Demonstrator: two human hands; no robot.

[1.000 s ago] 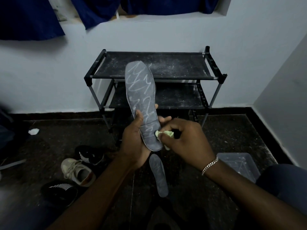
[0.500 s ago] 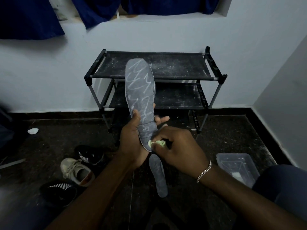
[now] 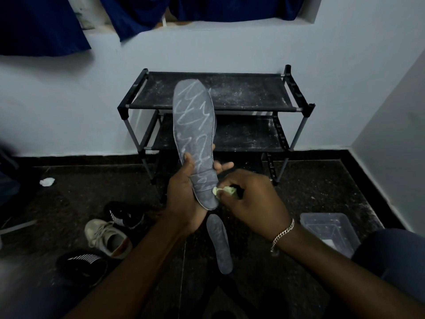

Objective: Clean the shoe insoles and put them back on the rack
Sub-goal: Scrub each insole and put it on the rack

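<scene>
Dim little room, pale wall [image 3: 69, 111] and dark speckled floor [image 3: 310, 185], with a black two-tier rack [image 3: 248, 93] standing against that wall, both shelves looking dusty. From the head view, the left hand [image 3: 184, 201] is holding a grey insole [image 3: 195, 125] upright by its heel end. The thumb is lying across the front and the fingers are wrapping behind, so that grip is clamped on it, toe pointing up in front of the rack. White scribbly marks are covering most of its upper part. The right hand [image 3: 250, 203] is pinching a small pale green cloth [image 3: 224, 190] and pressing it against the heel edge, so that grip is closed on the cloth. A second insole [image 3: 219, 245] is lying flat on the floor just below the hands, not on the rack yet. My guess is the thing is feeling light and floppy, so it's probably bending away if you're rubbing near the toe while holding the heel. I'd be sliding the holding hand toward the middle and backing the wiped spot with the fingers. A clear plastic tub [image 3: 328, 229] is sitting on the floor to the right, and a beige sneaker [image 3: 108, 238] is lying to the left.
</scene>
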